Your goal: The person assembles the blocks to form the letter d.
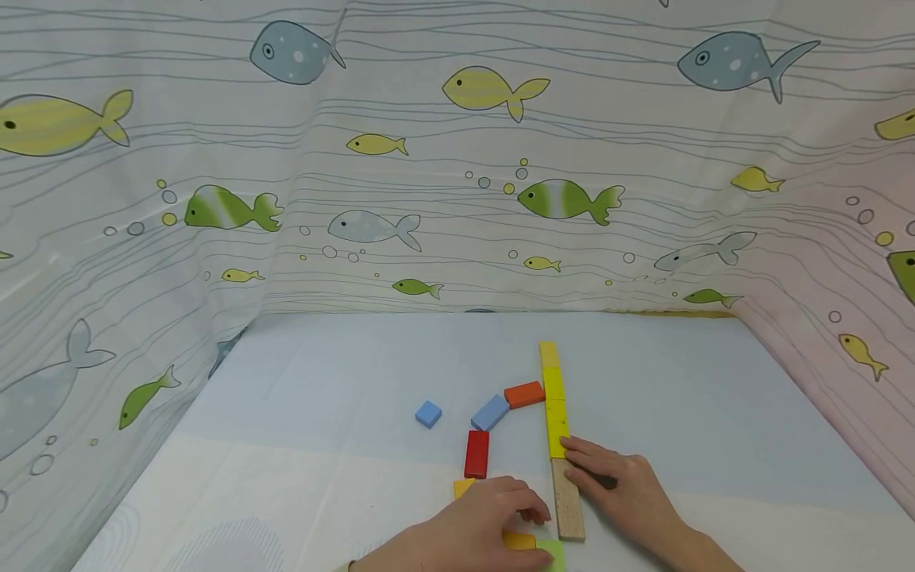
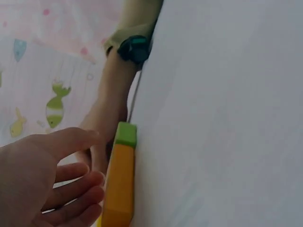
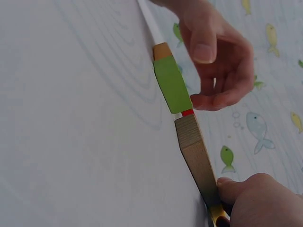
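Observation:
My left hand (image 1: 493, 520) hovers over the near end of a curve of blocks, thumb by a green block (image 1: 557, 550) and an orange block (image 1: 519, 542). In the left wrist view its fingers are loosely bent beside the orange block (image 2: 119, 179), with nothing between them. My right hand (image 1: 629, 486) lies along a straight row, its fingertips touching a yellow block (image 1: 557, 441) and its thumb against a plain wooden block (image 1: 569, 508). The right wrist view shows the thumb beside the wooden block (image 3: 199, 165). My left hand partly covers another yellow block (image 1: 463, 486).
A red block (image 1: 476, 454), a blue block (image 1: 490, 413) and an orange-red block (image 1: 524, 395) form the curve, reaching the yellow row (image 1: 554, 383). One small blue block (image 1: 429, 414) lies apart on the left. A fish-patterned curtain (image 1: 457, 183) surrounds the pale table (image 1: 300, 397).

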Demonstrator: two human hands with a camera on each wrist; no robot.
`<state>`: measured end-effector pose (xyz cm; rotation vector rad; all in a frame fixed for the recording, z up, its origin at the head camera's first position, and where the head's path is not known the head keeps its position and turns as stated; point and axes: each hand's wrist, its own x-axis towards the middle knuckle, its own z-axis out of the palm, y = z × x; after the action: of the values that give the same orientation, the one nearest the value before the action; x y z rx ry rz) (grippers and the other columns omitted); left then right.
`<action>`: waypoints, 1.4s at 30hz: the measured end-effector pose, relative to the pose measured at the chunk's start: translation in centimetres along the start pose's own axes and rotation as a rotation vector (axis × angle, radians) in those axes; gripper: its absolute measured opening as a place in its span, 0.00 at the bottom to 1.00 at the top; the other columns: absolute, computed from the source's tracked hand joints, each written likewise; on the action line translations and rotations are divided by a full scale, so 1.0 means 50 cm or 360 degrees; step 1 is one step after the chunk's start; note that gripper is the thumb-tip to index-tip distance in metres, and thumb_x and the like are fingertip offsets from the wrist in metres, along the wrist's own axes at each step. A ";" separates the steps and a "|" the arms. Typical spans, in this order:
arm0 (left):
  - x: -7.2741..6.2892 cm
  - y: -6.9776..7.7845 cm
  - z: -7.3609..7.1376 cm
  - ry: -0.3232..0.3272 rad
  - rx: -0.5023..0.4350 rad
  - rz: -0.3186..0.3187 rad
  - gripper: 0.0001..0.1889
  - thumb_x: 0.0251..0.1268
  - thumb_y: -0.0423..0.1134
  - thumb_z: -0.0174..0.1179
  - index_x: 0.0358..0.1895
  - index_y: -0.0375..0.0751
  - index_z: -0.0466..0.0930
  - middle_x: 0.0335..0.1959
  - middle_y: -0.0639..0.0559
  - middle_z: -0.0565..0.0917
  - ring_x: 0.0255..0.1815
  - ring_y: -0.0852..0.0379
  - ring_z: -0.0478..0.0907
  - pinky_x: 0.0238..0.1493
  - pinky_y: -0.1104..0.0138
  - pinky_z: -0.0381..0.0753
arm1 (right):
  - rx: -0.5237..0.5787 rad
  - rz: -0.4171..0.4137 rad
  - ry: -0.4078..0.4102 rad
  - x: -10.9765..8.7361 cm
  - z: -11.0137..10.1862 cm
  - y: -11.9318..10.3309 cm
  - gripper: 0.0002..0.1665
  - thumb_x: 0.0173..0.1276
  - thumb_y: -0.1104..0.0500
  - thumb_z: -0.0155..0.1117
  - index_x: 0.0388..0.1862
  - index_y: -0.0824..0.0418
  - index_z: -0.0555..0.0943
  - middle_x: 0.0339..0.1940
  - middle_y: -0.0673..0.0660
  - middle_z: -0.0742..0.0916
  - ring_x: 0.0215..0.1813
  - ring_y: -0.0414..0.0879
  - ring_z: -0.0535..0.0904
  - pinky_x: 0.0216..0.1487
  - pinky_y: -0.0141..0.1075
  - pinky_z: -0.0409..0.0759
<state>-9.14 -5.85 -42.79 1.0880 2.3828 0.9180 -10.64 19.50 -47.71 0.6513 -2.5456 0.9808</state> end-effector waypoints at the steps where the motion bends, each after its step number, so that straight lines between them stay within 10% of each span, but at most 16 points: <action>1: -0.001 -0.002 -0.008 0.0059 0.0030 0.0014 0.15 0.67 0.54 0.64 0.52 0.54 0.82 0.43 0.70 0.81 0.43 0.75 0.73 0.45 0.80 0.77 | -0.0003 0.0011 -0.0007 0.000 0.000 0.000 0.19 0.59 0.55 0.76 0.51 0.52 0.89 0.55 0.42 0.87 0.56 0.42 0.85 0.54 0.12 0.70; 16: -0.030 -0.104 -0.141 0.0836 0.0109 -0.0210 0.13 0.62 0.34 0.69 0.50 0.41 0.83 0.47 0.49 0.86 0.48 0.49 0.82 0.52 0.53 0.84 | 0.0013 0.0007 -0.0007 0.000 0.001 0.000 0.18 0.60 0.54 0.75 0.51 0.54 0.89 0.55 0.43 0.88 0.55 0.43 0.85 0.54 0.11 0.69; 29: -0.052 -0.179 -0.173 0.1001 0.0141 -0.0603 0.18 0.56 0.36 0.74 0.50 0.41 0.83 0.48 0.48 0.85 0.50 0.48 0.82 0.52 0.56 0.85 | 0.0001 0.0001 -0.0008 0.000 0.002 0.000 0.19 0.61 0.54 0.75 0.51 0.53 0.89 0.55 0.43 0.87 0.55 0.42 0.85 0.54 0.11 0.70; 42: -0.050 -0.199 -0.176 0.0974 0.0043 -0.0601 0.16 0.55 0.34 0.74 0.47 0.39 0.83 0.38 0.52 0.85 0.38 0.57 0.81 0.45 0.63 0.85 | -0.0010 0.0015 -0.0010 0.001 0.000 -0.004 0.18 0.60 0.55 0.76 0.50 0.54 0.89 0.54 0.43 0.88 0.55 0.41 0.85 0.53 0.14 0.73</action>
<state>-17.74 -16.27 -43.13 0.3510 2.9420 1.1989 -10.57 19.38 -47.60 0.6419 -2.5584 0.9747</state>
